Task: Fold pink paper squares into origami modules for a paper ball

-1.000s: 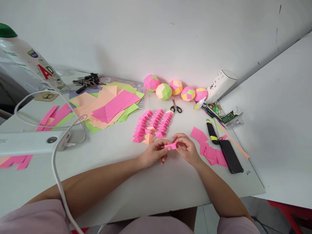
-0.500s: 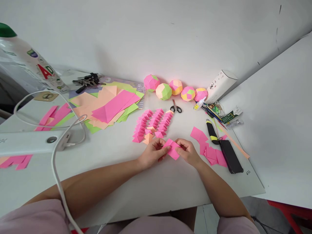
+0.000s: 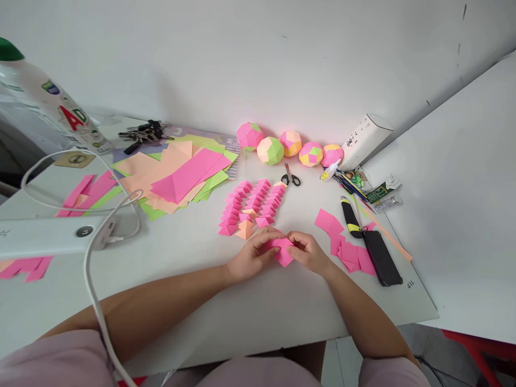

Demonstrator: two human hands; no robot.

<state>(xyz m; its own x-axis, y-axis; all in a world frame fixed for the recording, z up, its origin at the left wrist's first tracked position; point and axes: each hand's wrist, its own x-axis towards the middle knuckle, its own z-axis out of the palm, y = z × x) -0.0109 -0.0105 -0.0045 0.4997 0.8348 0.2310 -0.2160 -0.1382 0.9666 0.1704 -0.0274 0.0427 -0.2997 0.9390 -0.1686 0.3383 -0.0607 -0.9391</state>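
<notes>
Presently, left hand: thumb and fingers (image 3: pixel 255 256) clamped on the left side of a small pink paper (image 3: pixel 284 256), the fingers curled over its far edge.
Right hand: thumb and fingers (image 3: pixel 309 252) pinching the same paper from the right; the two hands are close together.
Held paper: at the clock's centre, a corner pointing to six, partly hidden by the fingers; whether it touches the table (image 3: pixel 242 322) I cannot tell.
Folded pieces: three rows of mostly pink folded units (image 3: pixel 252 207) at eleven o'clock, near the left hand, a peach unit (image 3: pixel 244 230) at the near end.
Pink squares: a loose, overlapping spread (image 3: pixel 342 247) at three o'clock, near the right hand.
Knife and case: a black-and-yellow cutter (image 3: pixel 351 217) toward two, a flat black case (image 3: pixel 382 259) at three, just past the squares.
Scissors: a small dark-handled pair (image 3: pixel 291 179) at twelve.
Paper balls: five multicoloured faceted balls (image 3: pixel 270 151) lined from eleven to one, farther out near the wall.
Glue and box: a small glue bottle (image 3: pixel 329 171) and a white box (image 3: pixel 366 141) between one and two.
Paper sheets: a heap in pink, peach and green (image 3: pixel 181 174) at ten, keys (image 3: pixel 145 134) beyond.
Power bank: white (image 3: pixel 48 235), at nine, well apart from the hands.
</notes>
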